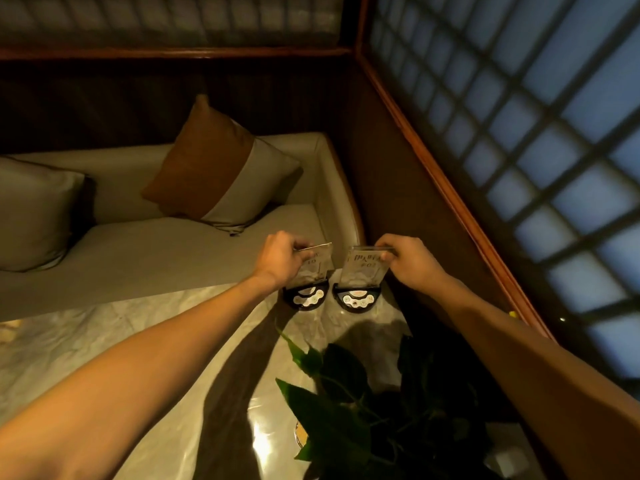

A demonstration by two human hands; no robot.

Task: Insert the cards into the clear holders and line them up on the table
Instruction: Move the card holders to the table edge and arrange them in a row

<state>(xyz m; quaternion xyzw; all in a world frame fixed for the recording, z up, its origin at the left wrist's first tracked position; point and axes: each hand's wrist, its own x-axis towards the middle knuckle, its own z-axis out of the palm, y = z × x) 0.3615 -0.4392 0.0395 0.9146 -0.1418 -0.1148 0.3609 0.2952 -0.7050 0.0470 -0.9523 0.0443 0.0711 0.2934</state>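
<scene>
Two clear card holders stand side by side near the far edge of the marble table (104, 341), each on a black half-round base with white buttons. My left hand (282, 256) grips the top of the left holder (317, 268), which tilts slightly; a thin card edge shows at its top. My right hand (407, 258) pinches the top right corner of the right holder (362, 271), which has a printed card inside it. The two black bases (306, 296) (356, 297) sit almost touching.
A leafy green plant (363, 403) rises from the near right part of the table, below my right forearm. Beyond the table lies a cream bench seat (156, 244) with a brown-and-grey cushion (221, 168). A wooden-framed lattice window (519, 133) runs along the right.
</scene>
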